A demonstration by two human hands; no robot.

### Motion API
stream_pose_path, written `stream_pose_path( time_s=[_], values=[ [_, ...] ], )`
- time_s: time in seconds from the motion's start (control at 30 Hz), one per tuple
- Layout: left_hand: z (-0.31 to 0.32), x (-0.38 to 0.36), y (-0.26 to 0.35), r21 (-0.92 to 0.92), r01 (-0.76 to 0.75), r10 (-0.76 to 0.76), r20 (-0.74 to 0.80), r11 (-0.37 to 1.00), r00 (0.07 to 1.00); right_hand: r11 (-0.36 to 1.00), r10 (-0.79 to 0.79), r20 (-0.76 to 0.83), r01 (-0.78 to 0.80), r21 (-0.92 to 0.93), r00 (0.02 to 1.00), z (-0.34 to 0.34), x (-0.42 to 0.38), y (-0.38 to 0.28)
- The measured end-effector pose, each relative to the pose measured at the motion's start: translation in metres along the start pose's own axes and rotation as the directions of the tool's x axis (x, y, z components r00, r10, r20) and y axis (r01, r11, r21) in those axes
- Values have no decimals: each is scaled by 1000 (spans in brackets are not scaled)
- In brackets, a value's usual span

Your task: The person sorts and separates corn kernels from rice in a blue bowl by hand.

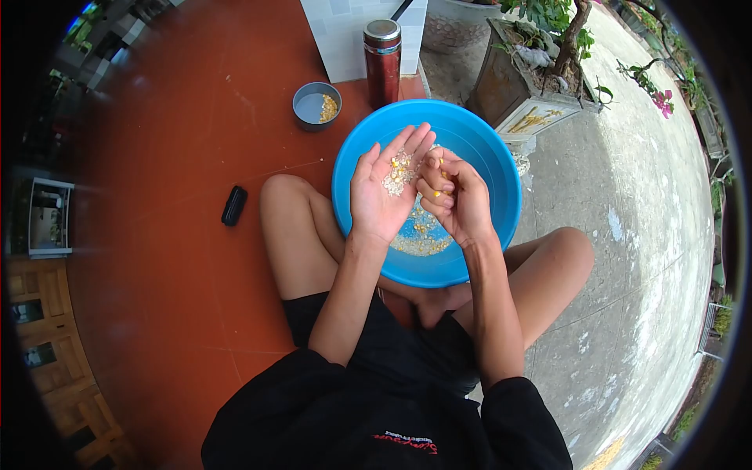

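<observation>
Over a large blue basin (pixel 505 188), my left hand (pixel 384 192) is palm up with its fingers stretched out, and a small heap of pale grains with yellow kernels (pixel 400 172) lies on it. My right hand (pixel 457 188) is beside it on the right, fingers curled in, with a few yellow corn kernels (pixel 438 193) showing between them. More pale grains and yellow kernels (pixel 423 244) are spread on the basin's floor below. A small grey bowl (pixel 308 110) holding some yellow kernels is at the basin's upper left.
A red flask (pixel 383 70) stands behind the basin, near a tiled block (pixel 337 39). Planters with plants (pixel 540 110) are at the upper right. A black case (pixel 233 206) lies on the red floor (pixel 180 172) at left. My crossed legs surround the basin's near side.
</observation>
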State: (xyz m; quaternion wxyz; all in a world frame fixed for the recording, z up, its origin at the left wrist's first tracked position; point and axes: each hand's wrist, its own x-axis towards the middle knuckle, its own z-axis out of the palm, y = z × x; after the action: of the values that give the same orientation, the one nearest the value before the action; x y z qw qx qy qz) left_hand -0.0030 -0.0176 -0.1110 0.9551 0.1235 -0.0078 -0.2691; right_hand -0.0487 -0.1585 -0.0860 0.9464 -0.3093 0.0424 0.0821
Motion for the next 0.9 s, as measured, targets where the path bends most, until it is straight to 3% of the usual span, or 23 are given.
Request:
stream_pose_path(
  time_s=[0.07,0.17,0.3,0.4,0.53,0.9],
  values=[
    [0,-1,1,-25,12,-12,11,1000,1000,992,-14,63,6,122,998,-1,1,5],
    [-2,-1,0,-45,20,-18,31,999,999,999,-30,-66,29,-17,997,0,0,4],
    [-2,-1,-6,-14,7,-7,-1,1000,1000,880,-105,-159,17,-475,982,0,2,6],
    [-2,-1,-6,-15,-1,1,-12,1000,1000,443,-312,4,149,-884,950,2,1,10],
    [-4,-1,0,6,-31,31,18,999,999,165,-295,32,84,-983,955,23,-9,0],
    [-3,-1,-2,-4,9,-8,44,1000,999,106,-377,123,175,-979,918,6,-3,17]
  ],
)
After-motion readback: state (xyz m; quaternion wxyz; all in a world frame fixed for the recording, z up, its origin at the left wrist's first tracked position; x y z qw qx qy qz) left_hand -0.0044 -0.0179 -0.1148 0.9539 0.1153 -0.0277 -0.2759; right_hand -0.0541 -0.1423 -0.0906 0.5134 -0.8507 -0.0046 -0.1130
